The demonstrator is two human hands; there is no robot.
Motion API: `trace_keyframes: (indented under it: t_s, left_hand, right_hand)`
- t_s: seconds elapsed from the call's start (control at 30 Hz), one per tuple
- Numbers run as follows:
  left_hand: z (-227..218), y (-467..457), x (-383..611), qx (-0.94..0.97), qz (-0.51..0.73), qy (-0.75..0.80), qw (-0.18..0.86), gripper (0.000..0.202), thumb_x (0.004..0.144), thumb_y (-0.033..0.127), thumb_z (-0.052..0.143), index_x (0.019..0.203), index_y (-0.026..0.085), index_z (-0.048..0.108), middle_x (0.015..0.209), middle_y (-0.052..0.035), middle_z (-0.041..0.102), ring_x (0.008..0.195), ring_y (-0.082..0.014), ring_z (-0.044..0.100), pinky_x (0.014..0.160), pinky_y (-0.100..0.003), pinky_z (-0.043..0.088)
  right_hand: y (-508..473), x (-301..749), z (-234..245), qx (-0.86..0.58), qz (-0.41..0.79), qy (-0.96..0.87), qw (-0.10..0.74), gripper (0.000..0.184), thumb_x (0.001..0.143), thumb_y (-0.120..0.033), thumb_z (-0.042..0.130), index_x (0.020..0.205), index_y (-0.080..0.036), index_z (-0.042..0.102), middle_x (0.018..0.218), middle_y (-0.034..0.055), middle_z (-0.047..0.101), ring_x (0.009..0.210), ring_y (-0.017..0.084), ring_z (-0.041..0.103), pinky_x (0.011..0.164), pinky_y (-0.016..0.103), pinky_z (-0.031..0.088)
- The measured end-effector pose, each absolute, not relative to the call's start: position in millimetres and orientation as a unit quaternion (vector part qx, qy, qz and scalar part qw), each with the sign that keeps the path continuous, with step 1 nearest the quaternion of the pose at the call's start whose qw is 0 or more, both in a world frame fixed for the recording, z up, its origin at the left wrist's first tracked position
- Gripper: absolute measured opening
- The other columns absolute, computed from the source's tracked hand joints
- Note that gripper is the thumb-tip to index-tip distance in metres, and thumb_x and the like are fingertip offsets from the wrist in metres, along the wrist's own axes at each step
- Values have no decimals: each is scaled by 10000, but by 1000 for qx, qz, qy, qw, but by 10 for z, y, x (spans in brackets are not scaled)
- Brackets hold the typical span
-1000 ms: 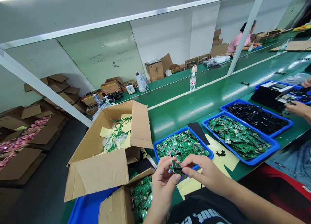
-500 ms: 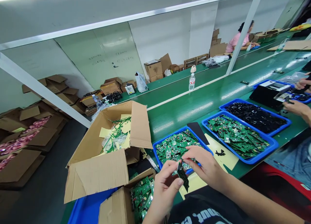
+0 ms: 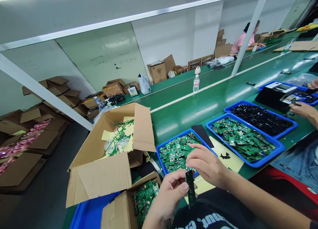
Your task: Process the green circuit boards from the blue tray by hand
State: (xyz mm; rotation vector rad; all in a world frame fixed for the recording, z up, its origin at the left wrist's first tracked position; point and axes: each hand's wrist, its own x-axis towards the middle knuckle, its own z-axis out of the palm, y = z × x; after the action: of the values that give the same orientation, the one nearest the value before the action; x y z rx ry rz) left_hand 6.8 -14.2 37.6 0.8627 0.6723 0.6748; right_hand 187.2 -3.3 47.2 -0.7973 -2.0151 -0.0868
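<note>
My left hand holds a narrow, dark green circuit board upright between thumb and fingers, its flat side facing me. Just above and right of the board's top end is my right hand, its fingers bent and drawn together. Whatever its fingertips may pinch is too small or hidden to make out. Behind both hands lies a blue tray heaped with green circuit boards. An open carton holding more boards stands beside my left wrist.
A large open carton with green strips stands to the left. On the right are a blue tray of boards and a blue tray of black parts. A co-worker's hand works beyond them. A bottle stands farther back.
The board in my left hand has turned from edge-on and tilted to nearly upright, flat side showing. My left hand has lowered slightly, and my right fingers have come off the board's top end.
</note>
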Motion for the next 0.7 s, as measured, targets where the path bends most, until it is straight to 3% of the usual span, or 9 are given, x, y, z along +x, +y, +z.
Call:
trace_keyframes:
  t_s: [0.1,0.23,0.3,0.37,0.47,0.53,0.6,0.7]
  left_hand:
    - [335,-140,71,386,309,340,800,461,561,442,831,904,153,725,768,-43,610,652,-115,528,689,-286,509]
    - [267,-164,97,451,311,378,746,424,570,416,832,911,183,732,816,-42,614,763,-137,554,728,-253,494]
    - [253,-166,100,514,310,373,708,385,628,412,796,939,196,726,879,-59,612,817,-156,566,731,-255,504]
    - [253,-147,80,591,338,363,636,330,718,389,729,994,209,708,927,-74,602,836,-167,582,729,-270,522]
    - [272,-81,10,732,426,348,402,289,804,251,650,1093,242,654,954,-68,602,858,-159,599,761,-273,535]
    - [290,-38,-42,802,458,317,216,363,808,132,622,1152,246,613,952,-62,612,871,-152,603,768,-261,537]
    - [306,-12,-82,834,465,288,81,429,805,61,592,1198,231,579,962,-68,614,889,-158,605,782,-275,542]
    - [313,-6,-110,850,448,278,-10,425,813,52,575,1204,218,574,975,-78,605,933,-180,602,818,-322,548]
  right_hand:
    - [-25,1866,435,-323,-42,-823,465,266,860,-27,361,898,-195,563,830,35,619,760,117,606,981,423,456]
    - [-10,1907,431,-353,-8,-794,494,343,865,-38,402,1139,-196,533,1182,125,526,981,165,598,984,426,461]
    - [4,1958,448,-382,18,-755,532,390,865,-58,449,1226,-202,481,1238,132,496,1106,204,548,975,409,469]
    - [19,2013,456,-413,46,-698,583,361,873,-101,483,1218,-209,484,1183,115,538,1191,231,487,998,416,445]
    - [29,2058,425,-462,172,-614,616,246,911,-236,493,1153,-202,522,1085,97,586,1064,203,560,961,387,460]
    - [14,2044,384,-469,326,-587,573,248,928,-376,476,1044,-178,568,980,85,619,909,175,609,858,334,506]
    - [-20,1998,344,-429,482,-584,492,395,915,-519,445,890,-154,594,839,70,635,796,166,619,763,307,521]
    - [-88,1902,317,-341,622,-576,407,551,879,-644,401,745,-139,574,709,64,637,693,165,614,705,315,507]
